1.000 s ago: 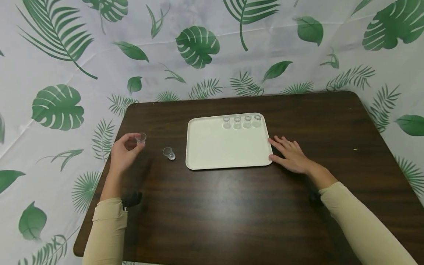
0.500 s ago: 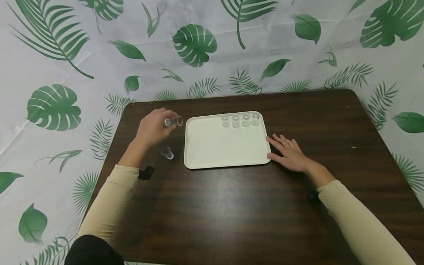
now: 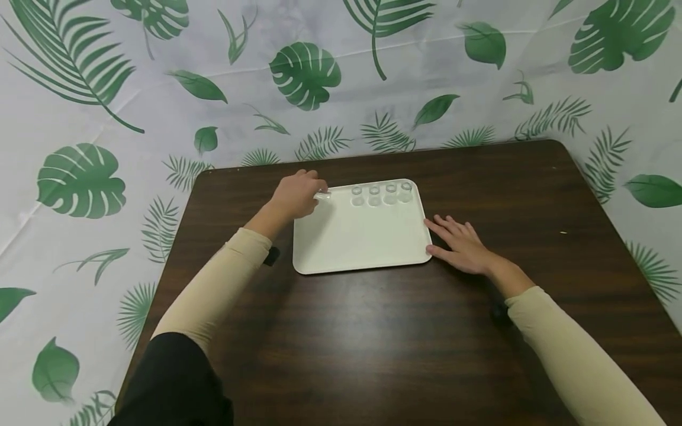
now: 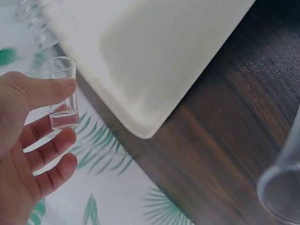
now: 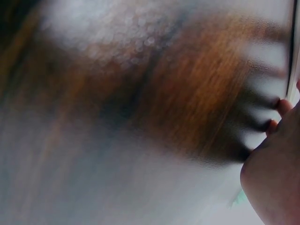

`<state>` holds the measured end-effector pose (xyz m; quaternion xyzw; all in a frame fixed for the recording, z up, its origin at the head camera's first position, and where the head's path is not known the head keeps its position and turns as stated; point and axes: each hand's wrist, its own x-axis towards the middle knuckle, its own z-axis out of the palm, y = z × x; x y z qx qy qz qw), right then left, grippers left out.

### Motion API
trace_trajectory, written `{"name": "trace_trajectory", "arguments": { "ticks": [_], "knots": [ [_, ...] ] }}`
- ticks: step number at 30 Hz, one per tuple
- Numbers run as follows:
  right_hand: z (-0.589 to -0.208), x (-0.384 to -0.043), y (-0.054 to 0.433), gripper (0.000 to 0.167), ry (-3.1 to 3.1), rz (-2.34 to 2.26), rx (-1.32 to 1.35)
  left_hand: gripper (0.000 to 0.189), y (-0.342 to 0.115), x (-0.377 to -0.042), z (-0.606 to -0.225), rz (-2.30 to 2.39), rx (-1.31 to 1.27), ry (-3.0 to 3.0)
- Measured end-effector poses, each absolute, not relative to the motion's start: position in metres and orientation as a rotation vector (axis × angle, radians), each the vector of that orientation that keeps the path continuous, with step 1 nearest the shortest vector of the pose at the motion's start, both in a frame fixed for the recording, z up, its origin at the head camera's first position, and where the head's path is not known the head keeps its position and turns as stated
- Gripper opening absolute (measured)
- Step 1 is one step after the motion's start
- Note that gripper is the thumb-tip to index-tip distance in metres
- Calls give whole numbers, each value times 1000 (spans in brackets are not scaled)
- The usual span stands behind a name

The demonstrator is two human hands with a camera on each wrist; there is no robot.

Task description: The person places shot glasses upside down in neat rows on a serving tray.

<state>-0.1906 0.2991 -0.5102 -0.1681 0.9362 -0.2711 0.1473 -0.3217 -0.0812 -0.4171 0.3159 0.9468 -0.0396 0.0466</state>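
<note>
My left hand (image 3: 298, 195) pinches a small clear shot glass (image 4: 63, 96) between thumb and fingers, over the back left corner of the white tray (image 3: 357, 236). In the left wrist view the shot glass is upright, its thick base downward. Several like shot glasses (image 3: 375, 196) stand in a row along the tray's back edge, toward the right. My right hand (image 3: 462, 245) lies with spread fingers on the table, its fingertips touching the tray's right edge. Another clear glass (image 4: 280, 190) shows at the lower right of the left wrist view; in the head view my left arm hides it.
The tray rests on a dark brown wooden table (image 3: 367, 337). Behind and to the left hangs a white cloth (image 3: 234, 118) printed with green leaves. A black object (image 3: 170, 378) covers part of the left sleeve at lower left.
My left hand has carried the shot glass rightward from the table's left side to the tray's back left corner. The right hand has stayed at the tray's right edge.
</note>
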Motion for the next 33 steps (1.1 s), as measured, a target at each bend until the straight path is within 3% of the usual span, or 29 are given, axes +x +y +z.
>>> {"name": "trace_trajectory", "arguments": {
  "ticks": [8,18,27,33],
  "knots": [
    [-514,-194,300,70,2694,-763,-485,32,-56,-328,-435,-360,983,2807],
    [-512,-193,300,70,2692,-754,-476,18,-26,-325,-440,-633,1049,2786],
    [-512,-193,300,70,2685,-767,-468,32,-16,-335,-439,-446,843,2735],
    [-511,-192,300,71,2689,-768,-469,35,-16,-340,-442,-364,844,2758]
  ]
}}
